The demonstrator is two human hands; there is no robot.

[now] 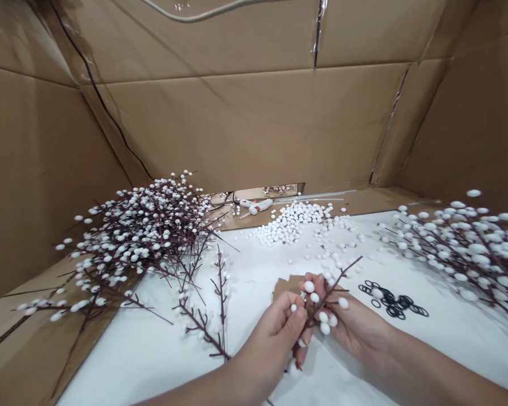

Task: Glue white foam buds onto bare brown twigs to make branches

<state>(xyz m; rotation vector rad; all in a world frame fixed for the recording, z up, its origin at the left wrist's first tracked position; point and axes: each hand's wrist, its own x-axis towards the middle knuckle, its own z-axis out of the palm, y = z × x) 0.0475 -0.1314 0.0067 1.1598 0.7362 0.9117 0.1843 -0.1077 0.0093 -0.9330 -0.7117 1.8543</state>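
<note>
A brown artificial berry branch (331, 291) with white foam berries (324, 318) is held above the white table, slanting up to the right. My right hand (358, 330) supports it from behind, fingers curled around the stem and partly hidden by it. Thumb and index finger of my left hand (275, 332) are pinched together at a small white berry (294, 308) beside the stem. Beneath the hands lies a torn piece of brown cardboard (281, 287).
Loose white berries (296, 219) are heaped at the back, near two glue guns (258, 207). A large pile of berried branches (139, 225) fills the left; another bunch (469, 248) lies right. Bare-tipped branches (203, 327) rest left of my hands, black rings (395, 301) to the right. Cardboard walls (237, 124) enclose the table.
</note>
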